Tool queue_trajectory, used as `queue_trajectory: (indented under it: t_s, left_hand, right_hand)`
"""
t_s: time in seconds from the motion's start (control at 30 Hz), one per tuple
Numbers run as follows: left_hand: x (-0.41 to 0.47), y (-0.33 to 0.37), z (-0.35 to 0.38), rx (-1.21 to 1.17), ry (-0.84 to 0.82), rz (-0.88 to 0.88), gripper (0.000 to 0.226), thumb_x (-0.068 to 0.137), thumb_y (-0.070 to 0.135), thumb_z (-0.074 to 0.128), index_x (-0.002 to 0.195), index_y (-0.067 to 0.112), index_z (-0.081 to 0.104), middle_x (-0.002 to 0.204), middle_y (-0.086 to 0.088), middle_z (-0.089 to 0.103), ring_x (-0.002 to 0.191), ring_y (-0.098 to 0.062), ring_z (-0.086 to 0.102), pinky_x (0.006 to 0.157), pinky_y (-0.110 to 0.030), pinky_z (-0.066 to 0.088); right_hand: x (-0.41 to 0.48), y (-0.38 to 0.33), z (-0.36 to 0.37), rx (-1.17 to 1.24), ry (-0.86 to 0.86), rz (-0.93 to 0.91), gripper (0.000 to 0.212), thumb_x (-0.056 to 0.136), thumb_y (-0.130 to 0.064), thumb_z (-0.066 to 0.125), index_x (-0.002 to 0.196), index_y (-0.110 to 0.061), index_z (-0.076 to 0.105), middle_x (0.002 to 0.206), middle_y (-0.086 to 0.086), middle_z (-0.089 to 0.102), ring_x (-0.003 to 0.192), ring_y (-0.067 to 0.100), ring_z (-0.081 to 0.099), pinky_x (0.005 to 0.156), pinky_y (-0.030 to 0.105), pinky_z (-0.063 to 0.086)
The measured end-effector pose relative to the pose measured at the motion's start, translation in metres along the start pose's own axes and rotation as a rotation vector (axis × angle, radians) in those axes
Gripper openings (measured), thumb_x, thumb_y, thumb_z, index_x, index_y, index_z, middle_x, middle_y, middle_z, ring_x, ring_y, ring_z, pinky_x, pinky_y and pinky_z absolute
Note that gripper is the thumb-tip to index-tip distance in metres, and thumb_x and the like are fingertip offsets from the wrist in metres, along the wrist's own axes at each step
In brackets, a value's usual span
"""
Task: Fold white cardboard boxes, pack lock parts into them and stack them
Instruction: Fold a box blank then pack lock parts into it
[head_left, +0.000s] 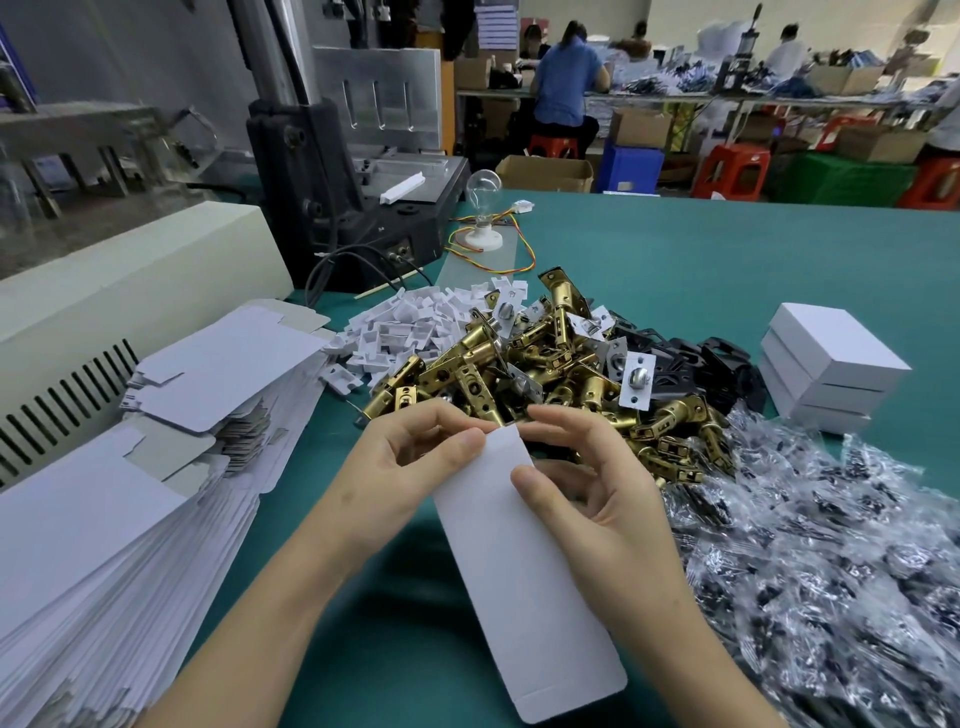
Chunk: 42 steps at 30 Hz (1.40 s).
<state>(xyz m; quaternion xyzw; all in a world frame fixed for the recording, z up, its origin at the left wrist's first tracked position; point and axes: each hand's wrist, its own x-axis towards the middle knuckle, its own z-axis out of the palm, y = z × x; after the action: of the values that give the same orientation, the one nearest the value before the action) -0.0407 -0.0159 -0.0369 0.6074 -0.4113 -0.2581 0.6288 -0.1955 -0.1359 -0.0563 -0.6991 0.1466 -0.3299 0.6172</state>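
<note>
Pinching one flat white box (530, 582) by its far end with left hand (415, 457) and right hand (587, 483); not folded yet. Stacked a few finished boxes (831, 364) right of the grip. Yet to use: flat boxes (156, 441) left of it, lock parts (545, 374) just past it.

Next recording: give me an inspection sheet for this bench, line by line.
Surface: green table, largely covered.
Job's things: box blank in both hands; stack of blanks at left; heaps of brass latches, white plastic pieces, black parts, clear bags; three closed white boxes stacked at right.
Clutter: light bulb in a socket.
Grippers: left hand pinches the blank's top flap; right hand grips its right edge.
Cables: coloured wires from the bulb's socket; black cables by the grey machine.
Surroundings: seated people at far benches.
</note>
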Motion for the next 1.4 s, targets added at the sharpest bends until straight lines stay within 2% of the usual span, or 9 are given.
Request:
queue_trajectory:
  t_s: [0.07,0.23,0.43,0.67,0.87,1.0,1.13,1.23,1.4]
  left_hand:
    - [0.0,-0.001,-0.001,0.054,-0.007,0.023,0.013,0.094,0.029,0.068,0.096,0.031,0.081,0.091,0.011,0.074,0.084,-0.001,0.066,0.074,-0.012,0.049]
    - [-0.002,-0.006,-0.003,0.176,-0.011,0.053,0.022,0.089,0.049,0.067,0.1,0.036,0.08,0.095,0.005,0.074,0.085,-0.02,0.067,0.073,-0.031,0.048]
    - [-0.003,-0.005,0.0,0.192,0.025,0.042,0.019,0.094,0.035,0.076,0.111,0.043,0.081,0.101,0.009,0.08,0.088,-0.012,0.075,0.07,-0.022,0.059]
    - [-0.003,-0.003,0.003,0.133,0.03,-0.014,0.02,0.094,0.03,0.072,0.107,0.04,0.084,0.094,0.003,0.081,0.079,-0.014,0.073,0.069,-0.024,0.059]
    - [-0.004,0.006,0.001,0.229,-0.028,-0.005,0.028,0.097,0.027,0.068,0.11,0.048,0.08,0.086,0.016,0.077,0.071,0.002,0.062,0.067,-0.018,0.053]
    - [0.001,0.014,0.005,0.14,-0.092,-0.064,0.023,0.097,0.033,0.069,0.114,0.044,0.08,0.1,0.004,0.081,0.082,-0.007,0.071,0.075,-0.02,0.057]
    - [-0.003,0.005,0.013,0.077,-0.027,-0.087,0.027,0.103,0.02,0.061,0.114,0.032,0.083,0.099,-0.003,0.082,0.086,-0.014,0.076,0.073,-0.02,0.057]
    - [-0.011,-0.002,0.01,0.023,-0.016,-0.096,0.027,0.097,0.028,0.063,0.115,0.029,0.083,0.103,-0.006,0.082,0.09,-0.02,0.077,0.074,-0.023,0.059]
    - [-0.016,-0.009,0.0,0.025,-0.033,-0.122,0.022,0.101,0.03,0.065,0.114,0.031,0.083,0.101,-0.009,0.081,0.089,-0.021,0.076,0.075,-0.025,0.06]
  right_hand:
    - [-0.001,-0.002,-0.001,0.003,0.008,0.009,0.04,0.096,-0.016,0.071,0.128,-0.039,0.066,0.121,-0.013,0.07,0.104,0.017,0.073,0.074,0.038,0.064]
    - [-0.001,-0.002,-0.002,-0.095,0.019,0.033,0.029,0.097,-0.014,0.07,0.117,-0.035,0.072,0.113,-0.006,0.076,0.098,0.014,0.074,0.073,0.038,0.059]
    - [0.002,-0.004,-0.006,-0.021,0.109,0.078,0.021,0.098,-0.017,0.069,0.107,-0.036,0.071,0.108,-0.005,0.076,0.094,0.018,0.075,0.068,0.042,0.063]
    - [-0.002,-0.004,-0.003,-0.044,0.141,0.106,0.018,0.098,-0.023,0.07,0.106,-0.039,0.07,0.109,-0.002,0.075,0.09,0.016,0.076,0.067,0.038,0.062]
    - [-0.001,-0.006,-0.003,-0.006,0.158,0.113,0.019,0.098,-0.021,0.068,0.107,-0.038,0.071,0.109,-0.01,0.075,0.092,0.013,0.075,0.067,0.039,0.063]
    - [0.0,-0.011,-0.004,0.039,0.182,0.115,0.026,0.098,-0.019,0.067,0.111,-0.042,0.071,0.11,-0.014,0.074,0.09,0.016,0.076,0.066,0.04,0.064]
    - [0.0,-0.011,-0.007,-0.027,0.166,0.122,0.018,0.098,-0.021,0.068,0.105,-0.037,0.073,0.103,-0.01,0.077,0.09,0.013,0.075,0.065,0.032,0.06]
    - [-0.001,-0.011,-0.006,-0.041,0.137,0.16,0.018,0.096,-0.02,0.07,0.105,-0.035,0.074,0.1,-0.009,0.077,0.088,0.011,0.075,0.062,0.022,0.055]
    - [-0.002,-0.011,-0.002,-0.037,0.092,0.183,0.016,0.094,-0.022,0.072,0.104,-0.034,0.074,0.096,-0.004,0.077,0.085,0.012,0.075,0.062,0.023,0.055]
